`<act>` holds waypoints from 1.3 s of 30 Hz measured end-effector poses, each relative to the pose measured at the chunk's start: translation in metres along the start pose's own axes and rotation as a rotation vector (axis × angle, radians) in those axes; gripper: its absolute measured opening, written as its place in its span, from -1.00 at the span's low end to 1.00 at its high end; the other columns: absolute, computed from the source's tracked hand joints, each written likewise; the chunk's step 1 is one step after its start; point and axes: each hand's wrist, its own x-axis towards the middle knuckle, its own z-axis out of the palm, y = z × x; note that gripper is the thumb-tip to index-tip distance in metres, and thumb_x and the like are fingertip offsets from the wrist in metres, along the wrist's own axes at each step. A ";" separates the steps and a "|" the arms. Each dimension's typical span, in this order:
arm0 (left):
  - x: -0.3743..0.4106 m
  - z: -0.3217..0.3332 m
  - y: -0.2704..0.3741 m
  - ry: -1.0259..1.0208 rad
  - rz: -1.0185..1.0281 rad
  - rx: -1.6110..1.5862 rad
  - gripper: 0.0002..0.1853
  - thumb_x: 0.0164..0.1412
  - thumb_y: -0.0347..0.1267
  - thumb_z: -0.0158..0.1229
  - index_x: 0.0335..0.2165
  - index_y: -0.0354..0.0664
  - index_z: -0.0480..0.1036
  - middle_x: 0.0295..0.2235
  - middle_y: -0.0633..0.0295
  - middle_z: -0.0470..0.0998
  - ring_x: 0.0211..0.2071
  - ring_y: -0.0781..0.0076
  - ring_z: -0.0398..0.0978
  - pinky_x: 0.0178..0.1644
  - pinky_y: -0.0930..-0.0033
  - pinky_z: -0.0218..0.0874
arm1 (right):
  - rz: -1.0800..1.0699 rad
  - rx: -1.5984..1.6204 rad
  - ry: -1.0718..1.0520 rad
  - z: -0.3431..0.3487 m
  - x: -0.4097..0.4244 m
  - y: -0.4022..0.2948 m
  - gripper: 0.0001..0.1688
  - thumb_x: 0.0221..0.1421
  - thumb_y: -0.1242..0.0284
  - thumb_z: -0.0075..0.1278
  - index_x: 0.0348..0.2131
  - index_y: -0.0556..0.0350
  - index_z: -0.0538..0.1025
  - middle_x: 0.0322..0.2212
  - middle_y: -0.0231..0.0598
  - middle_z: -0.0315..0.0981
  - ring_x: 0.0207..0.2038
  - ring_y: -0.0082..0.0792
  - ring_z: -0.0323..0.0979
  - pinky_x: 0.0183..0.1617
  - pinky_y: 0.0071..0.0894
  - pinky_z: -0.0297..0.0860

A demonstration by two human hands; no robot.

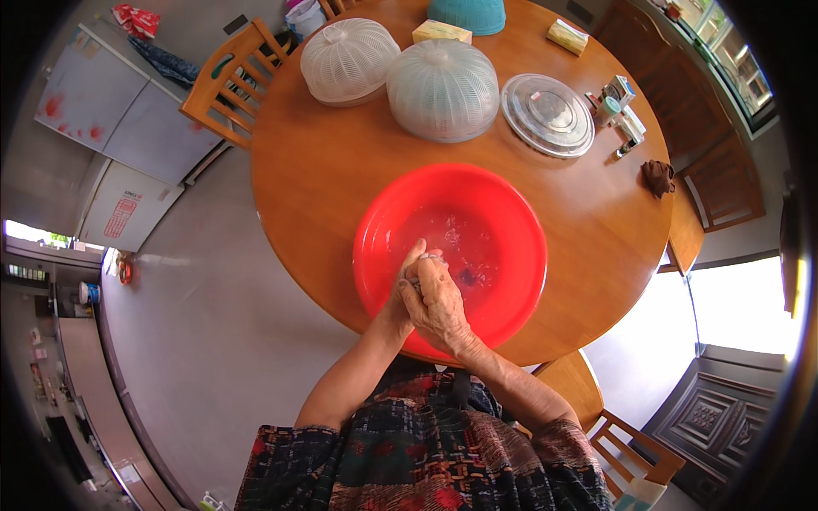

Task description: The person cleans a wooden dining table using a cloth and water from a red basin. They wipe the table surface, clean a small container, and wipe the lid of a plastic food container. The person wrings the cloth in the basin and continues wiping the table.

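Observation:
Both my hands are pressed together over the near left part of a red plastic basin (524, 255). My right hand (441, 303) lies on top with its fingers curled. Under it, my left hand (404, 290) is partly covered, its thumb side showing. A small greyish item (434, 257), which looks like wet cloth, peeks out between the fingers; most of it is hidden by the hands. Shallow water (470, 233) with bubbles lies in the basin, and a dark patch shows in it to the right of my hands.
The basin stands on a round wooden table (307, 211), close to its near edge. Beyond it are two mesh food covers (443, 89) (348, 61), a clear round lid (547, 115), tissue packs (567, 37) and a brown cloth (657, 177). Wooden chairs (233, 83) surround the table.

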 end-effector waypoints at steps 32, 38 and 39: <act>-0.026 0.060 -0.005 0.608 0.027 0.449 -0.30 0.13 -0.03 0.10 0.18 0.20 0.04 0.19 0.17 0.07 0.13 -0.18 0.10 -0.10 -0.55 0.13 | 0.111 -0.648 -0.539 -0.019 0.004 0.103 -0.71 -0.07 0.39 0.06 -0.29 0.13 0.47 -0.31 -0.07 0.32 -0.24 -0.06 0.42 -0.26 0.01 0.41; -0.009 0.011 0.003 0.037 -0.084 0.152 -0.58 0.24 0.05 -0.09 -0.32 -0.06 0.40 -0.32 0.20 0.45 -0.22 0.22 0.44 -0.17 0.04 0.35 | -0.088 0.062 -0.293 -0.048 0.009 0.016 -0.73 -0.02 0.50 0.07 -0.35 0.36 0.37 -0.33 -0.01 0.30 -0.30 -0.09 0.38 -0.29 -0.21 0.38; -0.007 0.006 0.007 -0.154 -0.095 0.137 -0.55 0.26 0.05 -0.10 -0.38 -0.09 0.42 -0.40 0.25 0.47 -0.27 0.33 0.47 -0.17 0.18 0.37 | -0.073 0.147 -0.287 -0.048 0.008 0.003 -0.74 -0.01 0.52 0.08 -0.36 0.36 0.36 -0.33 -0.03 0.29 -0.32 -0.11 0.37 -0.29 -0.21 0.36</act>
